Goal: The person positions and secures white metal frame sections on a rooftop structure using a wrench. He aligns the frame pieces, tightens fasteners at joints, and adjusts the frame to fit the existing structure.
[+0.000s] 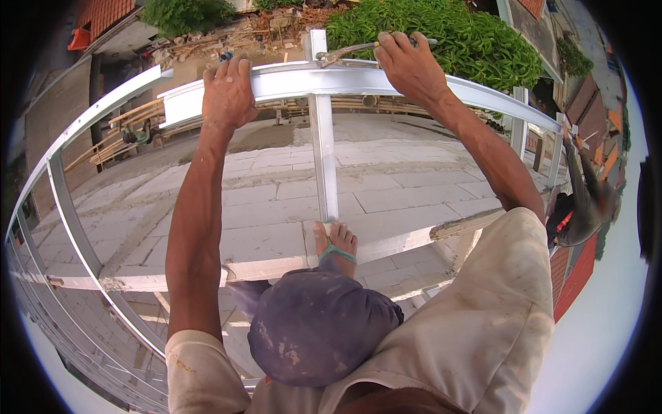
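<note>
Evidently the framing is partly done. The long silver metal channel beam (289,83) lies across the upper part of the upright silver metal post (323,152), level with both hands, and its right-hand stretch reaches a second silver upright (519,127). To the left, a curved silver rail (89,116) with its own uprights looks assembled, but the beam's left end sits just beside that rail's end, apparently unjoined. Fixing at the middle post seems left to do or check; I cannot tell whether fasteners are in.

The left hand (229,93) is clamped over the beam near that end, fingers curled across its top edge. The right hand (408,65) wraps around the handle of a metal-headed hammer (332,58), against the beam's upper edge; its thumb is hidden.
</note>
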